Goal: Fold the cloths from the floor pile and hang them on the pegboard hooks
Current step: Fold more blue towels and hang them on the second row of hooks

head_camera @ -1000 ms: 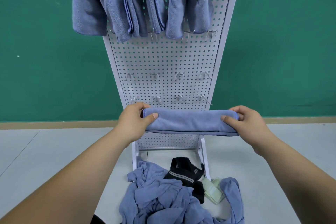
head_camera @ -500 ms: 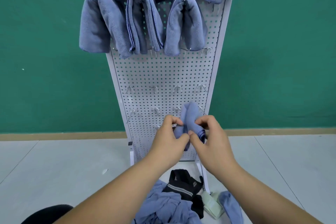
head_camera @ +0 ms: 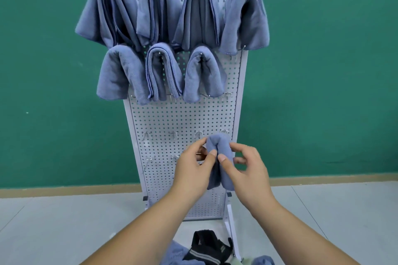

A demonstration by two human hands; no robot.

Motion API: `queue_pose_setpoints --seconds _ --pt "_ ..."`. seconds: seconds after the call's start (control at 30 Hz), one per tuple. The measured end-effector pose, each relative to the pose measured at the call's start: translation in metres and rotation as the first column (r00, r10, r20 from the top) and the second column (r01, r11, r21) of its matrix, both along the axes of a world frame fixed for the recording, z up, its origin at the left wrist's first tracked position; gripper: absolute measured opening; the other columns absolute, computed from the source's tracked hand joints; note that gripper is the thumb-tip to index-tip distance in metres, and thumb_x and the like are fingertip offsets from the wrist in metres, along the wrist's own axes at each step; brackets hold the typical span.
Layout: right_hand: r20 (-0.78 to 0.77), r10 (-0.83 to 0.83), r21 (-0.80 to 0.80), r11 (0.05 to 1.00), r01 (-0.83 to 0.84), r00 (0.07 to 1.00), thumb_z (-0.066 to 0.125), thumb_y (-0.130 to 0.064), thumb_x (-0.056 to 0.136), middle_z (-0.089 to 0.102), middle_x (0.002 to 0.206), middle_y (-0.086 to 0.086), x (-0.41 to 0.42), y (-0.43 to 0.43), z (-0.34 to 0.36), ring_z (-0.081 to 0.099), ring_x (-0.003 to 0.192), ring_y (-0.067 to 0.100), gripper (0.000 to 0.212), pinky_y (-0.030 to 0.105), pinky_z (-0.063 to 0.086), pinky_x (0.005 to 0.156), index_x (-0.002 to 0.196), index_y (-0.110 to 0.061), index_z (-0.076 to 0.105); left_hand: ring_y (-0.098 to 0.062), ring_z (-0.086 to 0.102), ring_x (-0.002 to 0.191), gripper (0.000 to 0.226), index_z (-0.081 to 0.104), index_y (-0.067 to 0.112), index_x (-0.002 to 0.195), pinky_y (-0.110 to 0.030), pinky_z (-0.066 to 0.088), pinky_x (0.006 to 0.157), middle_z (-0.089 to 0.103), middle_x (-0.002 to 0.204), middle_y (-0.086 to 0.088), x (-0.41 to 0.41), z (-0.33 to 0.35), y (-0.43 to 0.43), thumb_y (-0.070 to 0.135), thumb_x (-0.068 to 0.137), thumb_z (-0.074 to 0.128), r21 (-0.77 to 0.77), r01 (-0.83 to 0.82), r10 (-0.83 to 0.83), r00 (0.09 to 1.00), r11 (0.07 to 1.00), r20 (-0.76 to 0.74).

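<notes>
Hands (head_camera: pixel 193 170) hide folded cloth's (head_camera: pixel 221 157) lower half.

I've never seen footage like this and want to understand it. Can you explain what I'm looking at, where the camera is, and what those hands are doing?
There is no machine here: a person wears a camera on the head, looking forward and down at their own arms. The left hand and right hand each pinch one folded blue cloth between them, bent over like a horseshoe, in front of a white pegboard standing before a green wall. Seven similar blue cloths hang on its upper hooks, such as this one; the lower hooks are bare. On the floor at the bottom lies a pile of blue and black fabric.
</notes>
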State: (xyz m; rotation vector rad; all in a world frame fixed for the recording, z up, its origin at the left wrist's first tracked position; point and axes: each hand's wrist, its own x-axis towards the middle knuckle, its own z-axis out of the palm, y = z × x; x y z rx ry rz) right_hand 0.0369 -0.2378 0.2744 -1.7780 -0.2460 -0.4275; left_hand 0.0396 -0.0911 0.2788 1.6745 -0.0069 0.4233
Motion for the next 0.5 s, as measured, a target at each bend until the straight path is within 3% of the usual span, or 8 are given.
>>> queue_pose_setpoints --seconds 0.1,0.27,0.4,0.5 --pt "0.041 -0.035 -0.007 0.999 0.036 0.999 0.080 -0.035 0.091 0.068 0.120 -0.021 0.009 -0.006 0.026 0.064 0.103 -0.009 0.028 0.006 0.048 0.074 0.116 -0.038 0.066 0.000 0.071 0.100 0.028 0.067 0.045 0.116 -0.016 0.055 0.085 0.067 0.125 0.014 0.006 0.032 -0.006 0.023 0.099 0.071 0.013 0.014 -0.015 0.997 1.000 0.071" --pt "0.171 -0.089 0.033 0.996 0.085 0.981 0.081 -0.032 0.091 0.073 0.106 -0.026 0.023 -0.016 0.082 0.066 0.101 -0.007 0.026 0.004 0.047 0.080 0.113 -0.035 0.068 0.001 0.072 0.096 0.029 0.070 0.041 0.118 -0.027 0.058 0.091 0.076 0.107 0.022 0.017 0.093 -0.016 0.020 0.098 0.070 0.093 0.029 -0.050 0.971 0.995 0.233" --pt "0.248 -0.170 0.041 0.985 0.165 0.954 0.078 -0.031 0.092 0.073 0.101 -0.028 0.033 -0.022 0.130 0.064 0.096 -0.014 0.026 0.002 0.045 0.078 0.115 -0.038 0.070 -0.001 0.072 0.101 0.035 0.070 0.036 0.127 -0.030 0.058 0.095 0.076 0.112 0.016 0.028 0.136 -0.024 0.023 0.094 0.074 0.178 0.023 -0.082 0.939 0.984 0.334" --pt "0.280 -0.216 0.004 0.975 0.224 0.935 0.072 -0.032 0.094 0.074 0.094 -0.028 0.043 -0.026 0.164 0.067 0.091 -0.009 0.021 0.014 0.050 0.078 0.113 -0.042 0.074 0.000 0.070 0.104 0.043 0.067 0.037 0.131 -0.031 0.058 0.097 0.075 0.115 0.019 0.038 0.166 -0.026 0.020 0.093 0.075 0.247 -0.014 -0.083 0.922 0.969 0.379"
